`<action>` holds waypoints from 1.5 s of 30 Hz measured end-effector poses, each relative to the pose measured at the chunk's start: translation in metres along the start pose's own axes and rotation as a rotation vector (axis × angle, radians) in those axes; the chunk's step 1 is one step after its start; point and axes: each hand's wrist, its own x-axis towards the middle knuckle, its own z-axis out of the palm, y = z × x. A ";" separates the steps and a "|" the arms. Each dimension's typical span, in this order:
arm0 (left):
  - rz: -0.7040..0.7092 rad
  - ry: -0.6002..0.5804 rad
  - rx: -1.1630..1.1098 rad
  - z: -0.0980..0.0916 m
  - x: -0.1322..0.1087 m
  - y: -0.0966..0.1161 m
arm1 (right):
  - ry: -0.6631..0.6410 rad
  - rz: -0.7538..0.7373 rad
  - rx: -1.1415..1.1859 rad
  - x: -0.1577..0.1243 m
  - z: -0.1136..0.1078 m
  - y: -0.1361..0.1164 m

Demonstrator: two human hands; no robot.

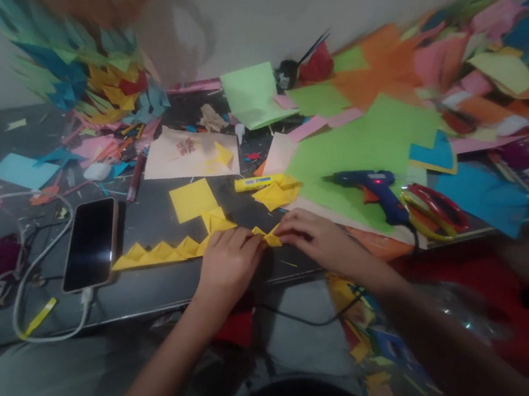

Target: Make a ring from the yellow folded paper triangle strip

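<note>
My left hand (231, 255) and my right hand (312, 233) meet at the table's front edge, their fingers closed on the right end of a strip of folded yellow paper triangles (165, 252). From there the zigzag strip runs left as far as the phone. Just behind my hands lie a yellow paper square (192, 200), a yellow glue stick (260, 182) and a folded yellow paper piece (272, 196). My fingers partly cover the strip's end, and the exact fold between them is blurred.
A phone (91, 244) on a white cable lies left. To the right are a blue glue gun (374, 186) with a red light, scissors (432, 210) and a large green sheet (338, 155). A many-coloured paper piece (96, 71) stands at the back left, amid scraps.
</note>
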 end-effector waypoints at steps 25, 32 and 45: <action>0.048 -0.072 0.068 -0.003 0.000 0.002 | 0.096 -0.009 -0.087 -0.006 0.014 0.003; 0.050 -0.061 0.075 -0.003 0.001 0.002 | 0.084 -0.034 -0.109 -0.007 0.014 0.003; 0.028 -0.152 0.141 -0.007 0.002 0.007 | 0.159 -0.182 -0.383 -0.014 0.022 0.001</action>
